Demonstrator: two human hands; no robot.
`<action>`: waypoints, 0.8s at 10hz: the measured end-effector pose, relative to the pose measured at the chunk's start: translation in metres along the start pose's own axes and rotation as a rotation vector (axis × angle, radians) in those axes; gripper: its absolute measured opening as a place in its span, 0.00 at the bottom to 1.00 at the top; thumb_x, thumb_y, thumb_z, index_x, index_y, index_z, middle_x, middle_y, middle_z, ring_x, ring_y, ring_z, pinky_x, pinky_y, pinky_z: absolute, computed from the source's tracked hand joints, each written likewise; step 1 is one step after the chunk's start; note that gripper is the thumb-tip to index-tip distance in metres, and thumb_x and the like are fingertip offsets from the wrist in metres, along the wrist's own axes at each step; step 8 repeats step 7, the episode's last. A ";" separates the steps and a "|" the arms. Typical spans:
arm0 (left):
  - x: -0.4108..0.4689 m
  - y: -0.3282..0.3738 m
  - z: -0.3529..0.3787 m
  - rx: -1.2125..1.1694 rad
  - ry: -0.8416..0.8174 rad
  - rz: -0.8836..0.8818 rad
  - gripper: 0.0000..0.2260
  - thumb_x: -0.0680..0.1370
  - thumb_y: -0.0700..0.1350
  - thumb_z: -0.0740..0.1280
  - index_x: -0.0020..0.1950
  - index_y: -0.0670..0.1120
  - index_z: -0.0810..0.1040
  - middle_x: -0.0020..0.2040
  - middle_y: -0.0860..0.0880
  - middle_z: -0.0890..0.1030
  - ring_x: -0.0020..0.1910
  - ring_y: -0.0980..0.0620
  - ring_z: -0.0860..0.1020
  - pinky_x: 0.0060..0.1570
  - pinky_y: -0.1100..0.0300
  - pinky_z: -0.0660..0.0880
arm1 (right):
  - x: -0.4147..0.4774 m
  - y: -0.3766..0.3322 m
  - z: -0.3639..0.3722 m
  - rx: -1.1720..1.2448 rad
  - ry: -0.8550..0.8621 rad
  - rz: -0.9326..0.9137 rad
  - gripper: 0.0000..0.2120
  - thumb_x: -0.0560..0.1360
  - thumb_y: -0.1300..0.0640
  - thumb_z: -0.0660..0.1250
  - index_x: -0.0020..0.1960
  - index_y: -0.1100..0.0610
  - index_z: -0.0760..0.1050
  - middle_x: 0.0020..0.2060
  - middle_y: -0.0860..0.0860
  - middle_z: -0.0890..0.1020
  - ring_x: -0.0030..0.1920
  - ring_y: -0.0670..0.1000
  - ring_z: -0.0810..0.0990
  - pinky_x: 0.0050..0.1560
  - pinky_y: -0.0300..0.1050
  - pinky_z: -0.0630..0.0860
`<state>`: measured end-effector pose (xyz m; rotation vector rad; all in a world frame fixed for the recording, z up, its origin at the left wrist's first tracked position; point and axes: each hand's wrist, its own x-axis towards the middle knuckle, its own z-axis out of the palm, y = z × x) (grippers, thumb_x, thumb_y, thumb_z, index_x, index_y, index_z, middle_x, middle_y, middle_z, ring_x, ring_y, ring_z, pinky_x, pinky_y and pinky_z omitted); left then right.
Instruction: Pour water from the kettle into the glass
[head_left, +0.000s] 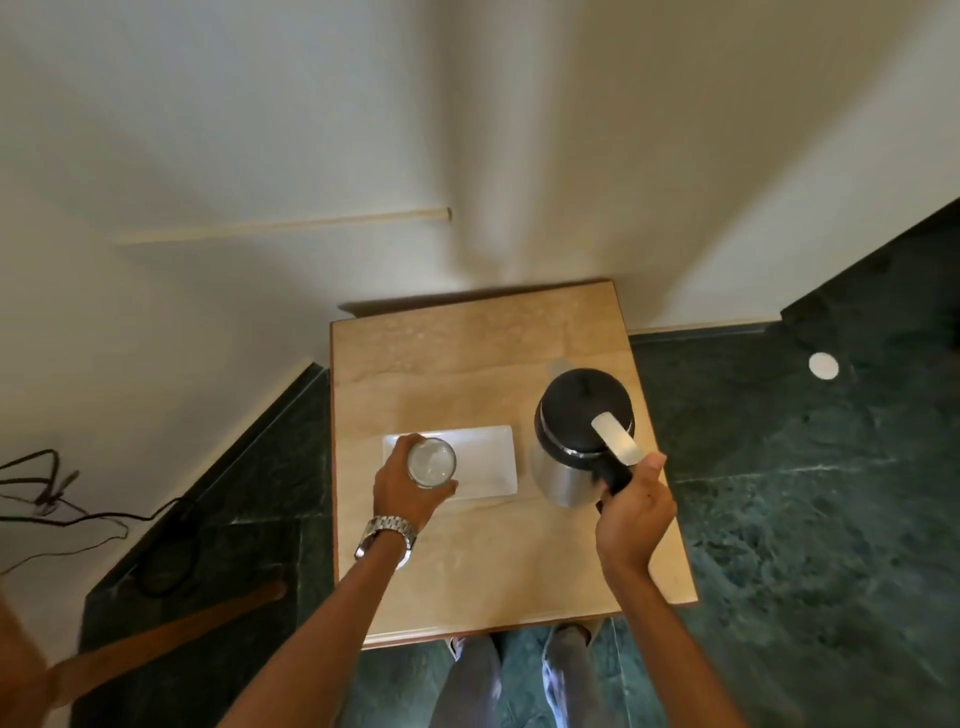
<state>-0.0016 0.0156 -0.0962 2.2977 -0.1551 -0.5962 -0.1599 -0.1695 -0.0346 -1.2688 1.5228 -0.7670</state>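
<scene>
While both hands are closed on their things, nothing is pouring yet: this looks like the pick-up step. The left hand (410, 486) wraps the glass (431, 462), which sits over the left end of a white tray (483, 457) near the desk's (467, 571) middle. The right hand (631, 512) grips the black handle of the kettle (579, 436), upright near the right edge, lid shut. Next, I judge, the kettle must lift, swing left and tip its spout, at the kettle's far side, over the glass's rim. Between them lies only bare tray, so nothing blocks the way; cables (62, 499) trail on the floor off the left edge.
</scene>
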 end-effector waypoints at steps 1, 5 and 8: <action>0.009 -0.022 0.014 0.010 -0.013 0.009 0.33 0.60 0.46 0.86 0.60 0.55 0.76 0.53 0.56 0.82 0.53 0.52 0.80 0.54 0.56 0.79 | 0.004 0.011 0.010 0.058 0.028 0.008 0.26 0.71 0.22 0.53 0.34 0.37 0.81 0.23 0.48 0.78 0.30 0.55 0.77 0.35 0.65 0.78; 0.017 -0.022 0.050 -0.132 0.117 -0.140 0.33 0.61 0.44 0.86 0.62 0.54 0.76 0.53 0.58 0.79 0.52 0.53 0.77 0.52 0.59 0.72 | -0.020 0.039 0.019 0.142 -0.202 -0.029 0.36 0.75 0.26 0.55 0.30 0.55 0.76 0.22 0.54 0.77 0.25 0.49 0.77 0.29 0.42 0.76; 0.015 -0.018 0.039 -0.076 0.015 -0.087 0.44 0.61 0.45 0.87 0.72 0.51 0.70 0.64 0.51 0.80 0.64 0.44 0.79 0.61 0.53 0.76 | -0.016 0.050 -0.022 -0.154 -0.416 -0.212 0.23 0.80 0.31 0.50 0.40 0.41 0.78 0.31 0.37 0.81 0.35 0.37 0.79 0.37 0.30 0.72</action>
